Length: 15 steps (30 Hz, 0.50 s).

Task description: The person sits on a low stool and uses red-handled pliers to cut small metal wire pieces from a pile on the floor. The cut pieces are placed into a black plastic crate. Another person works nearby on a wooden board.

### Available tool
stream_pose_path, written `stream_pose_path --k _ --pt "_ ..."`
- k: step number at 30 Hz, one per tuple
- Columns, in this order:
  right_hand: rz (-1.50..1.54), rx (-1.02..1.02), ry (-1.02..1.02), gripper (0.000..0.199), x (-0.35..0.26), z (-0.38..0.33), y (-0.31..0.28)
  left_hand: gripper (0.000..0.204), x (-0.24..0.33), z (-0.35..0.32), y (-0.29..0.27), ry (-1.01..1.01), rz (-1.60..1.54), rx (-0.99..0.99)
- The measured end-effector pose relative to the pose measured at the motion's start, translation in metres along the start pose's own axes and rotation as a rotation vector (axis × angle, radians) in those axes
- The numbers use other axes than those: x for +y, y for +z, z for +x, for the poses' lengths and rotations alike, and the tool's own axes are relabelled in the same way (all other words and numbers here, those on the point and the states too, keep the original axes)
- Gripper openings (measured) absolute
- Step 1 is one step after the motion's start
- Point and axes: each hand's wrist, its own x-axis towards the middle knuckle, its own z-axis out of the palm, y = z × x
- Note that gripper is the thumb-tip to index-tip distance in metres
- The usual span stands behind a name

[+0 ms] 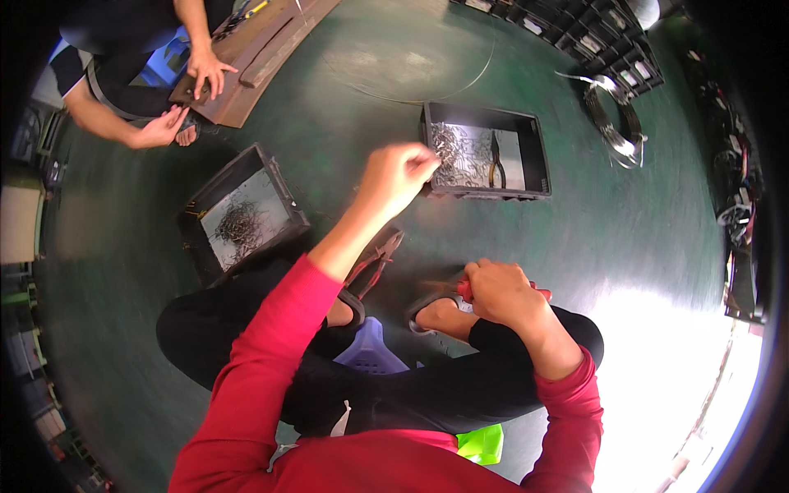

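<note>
While pinched shut over the crate's (538,152) near-left corner, left hand (394,177) above wire bits (460,156).
Right hand (497,292) fisted on red-handled tool (464,289), low by sandal (427,306).

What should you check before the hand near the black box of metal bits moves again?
1. Left hand at the edge of the right bin: ok.
2. Something pinched in the left fingers: cannot tell, blurred.
3. Right hand shut on a red-handled tool: ok.
4. Pliers lying inside the bin, apart from the hand: ok.
5. Second pliers on the floor by the foot: ok.
6. Other person's hands far from the bin: ok.
</note>
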Motion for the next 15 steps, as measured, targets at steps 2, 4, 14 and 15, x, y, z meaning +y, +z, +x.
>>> stream_pose_path --k 2,4,14,15 --pt "0.032 0.038 -0.027 0.021 0.001 -0.003 0.002 0.031 0.007 0.043 0.021 0.194 0.113 0.076" --pt "0.019 0.073 -0.032 0.020 0.002 -0.006 0.002 0.040 0.001 0.078 0.029 0.188 0.069 0.134" --pt "-0.105 0.023 0.001 0.027 0.012 -0.018 -0.002 0.018 -0.251 0.074 -0.007 -0.462 0.457 -0.036" --pt "-0.098 0.007 0.013 0.027 0.010 -0.018 -0.004 0.016 -0.270 0.066 -0.005 -0.481 0.517 -0.034"
